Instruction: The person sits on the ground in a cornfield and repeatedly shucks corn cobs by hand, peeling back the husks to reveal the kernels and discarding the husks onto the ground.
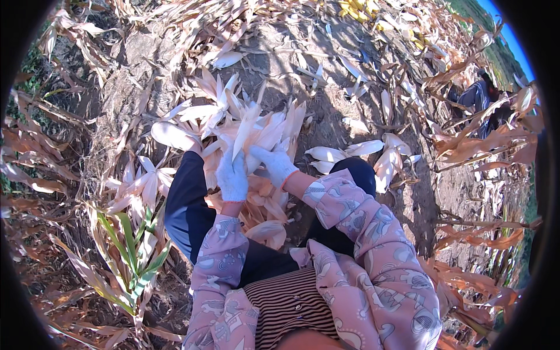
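Both my hands wear white knit gloves with orange cuffs and meet in front of my knees. My left hand (231, 177) is closed at the base of a pale, dry corn husk (248, 127) that points up and away. From the right, my right hand (274, 162) grips the same husk, its fingers close to the left ones. Whether an ear is inside the husk cannot be seen. Loose peeled husks (268, 234) lie heaped between my legs, and more opened husks (217, 105) spread just beyond my hands.
Bare yellow corn ears (359, 9) lie in a pile at the far edge. Scattered husks (388, 160) rest right of my knee. A green-leaved stalk (131, 265) stands at the left. Dry stalks (484, 140) and a partly hidden person (477, 102) are at the right.
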The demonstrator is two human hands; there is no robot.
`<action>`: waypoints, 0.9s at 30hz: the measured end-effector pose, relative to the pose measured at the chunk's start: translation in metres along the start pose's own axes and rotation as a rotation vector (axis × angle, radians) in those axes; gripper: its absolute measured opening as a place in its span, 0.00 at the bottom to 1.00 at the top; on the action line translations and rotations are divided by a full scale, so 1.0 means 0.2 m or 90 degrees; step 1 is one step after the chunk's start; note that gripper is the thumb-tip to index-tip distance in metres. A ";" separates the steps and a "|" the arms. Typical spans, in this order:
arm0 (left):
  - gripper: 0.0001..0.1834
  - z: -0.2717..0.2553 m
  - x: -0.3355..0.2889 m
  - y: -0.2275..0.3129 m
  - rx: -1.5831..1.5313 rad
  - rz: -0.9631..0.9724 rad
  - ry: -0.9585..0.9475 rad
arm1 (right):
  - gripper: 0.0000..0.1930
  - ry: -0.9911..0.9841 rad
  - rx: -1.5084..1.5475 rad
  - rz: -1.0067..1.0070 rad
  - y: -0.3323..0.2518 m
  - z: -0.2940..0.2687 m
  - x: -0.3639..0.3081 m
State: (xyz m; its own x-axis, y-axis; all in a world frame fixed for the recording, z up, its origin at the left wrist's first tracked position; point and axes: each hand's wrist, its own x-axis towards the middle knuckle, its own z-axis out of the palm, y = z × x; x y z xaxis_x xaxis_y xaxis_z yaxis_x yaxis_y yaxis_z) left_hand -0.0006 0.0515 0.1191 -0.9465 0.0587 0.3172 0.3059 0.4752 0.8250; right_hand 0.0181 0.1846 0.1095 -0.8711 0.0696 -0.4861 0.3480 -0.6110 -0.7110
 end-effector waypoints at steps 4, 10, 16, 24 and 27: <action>0.12 -0.05 0.08 0.00 -0.642 -0.403 0.146 | 0.27 -0.024 0.114 0.008 -0.01 -0.07 0.15; 0.11 -0.07 0.10 -0.20 -0.806 -0.498 0.004 | 0.25 -0.069 0.102 -0.057 -0.17 -0.01 0.06; 0.24 -0.08 0.12 -0.22 -0.540 -0.426 -0.104 | 0.23 -0.073 0.254 -0.106 -0.45 -0.15 0.10; 0.38 0.01 0.07 -0.19 -0.304 -0.208 -0.146 | 0.27 -0.266 0.120 -0.009 -0.28 -0.09 -0.01; 0.35 0.12 -0.02 -0.22 -0.687 -0.412 -0.254 | 0.25 -0.239 0.123 -0.023 -0.10 0.02 0.00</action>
State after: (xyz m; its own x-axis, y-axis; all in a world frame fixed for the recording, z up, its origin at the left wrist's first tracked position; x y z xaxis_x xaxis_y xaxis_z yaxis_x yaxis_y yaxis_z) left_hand -0.0127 0.0514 0.0698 -0.8594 0.4285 -0.2789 -0.4595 -0.4080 0.7889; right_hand 0.0109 0.1938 0.1256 -0.9599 -0.1769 -0.2177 0.2745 -0.7521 -0.5992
